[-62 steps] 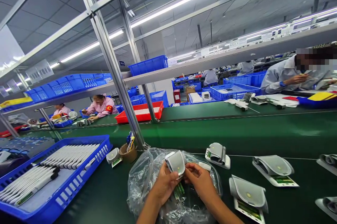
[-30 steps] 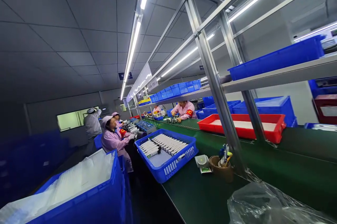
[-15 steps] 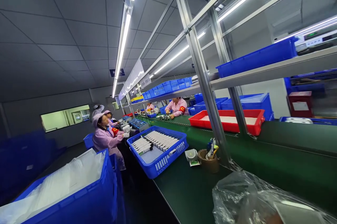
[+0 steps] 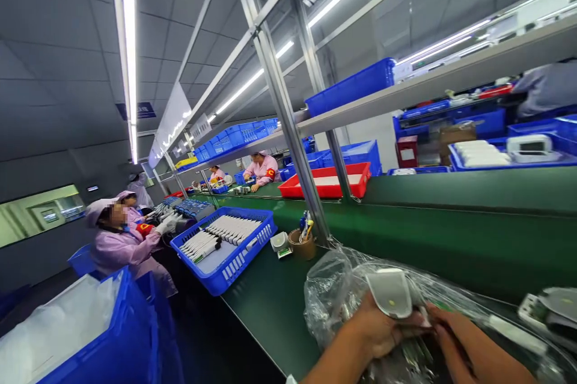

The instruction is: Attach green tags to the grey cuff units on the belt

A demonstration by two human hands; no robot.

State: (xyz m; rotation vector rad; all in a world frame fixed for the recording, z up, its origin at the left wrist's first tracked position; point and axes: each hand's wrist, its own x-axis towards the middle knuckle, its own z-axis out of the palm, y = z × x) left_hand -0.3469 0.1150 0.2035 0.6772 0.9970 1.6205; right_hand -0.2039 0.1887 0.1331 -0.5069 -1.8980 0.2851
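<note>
Bag [image 4: 327, 291] under hands [image 4: 374, 327], post [image 4: 286, 113] beyond

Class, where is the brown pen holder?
The brown pen holder stands below the head view's centre, between a small cuffed device, left, and a metal post, right.

Overhead, the tube light [image 4: 128, 41] blazes white against a grey panelled ceiling [image 4: 58, 23], a dark sign [image 4: 146, 110] near its far end! Over on the left, a grey wall [image 4: 45, 170], its wide window [image 4: 36, 216] glowing yellow-green above dark floor [image 4: 49, 267]. And a green bench [image 4: 265, 306] sweeps through, a metal post [image 4: 287, 119] leaning up past the pale shelf [image 4: 428, 88]!
</note>
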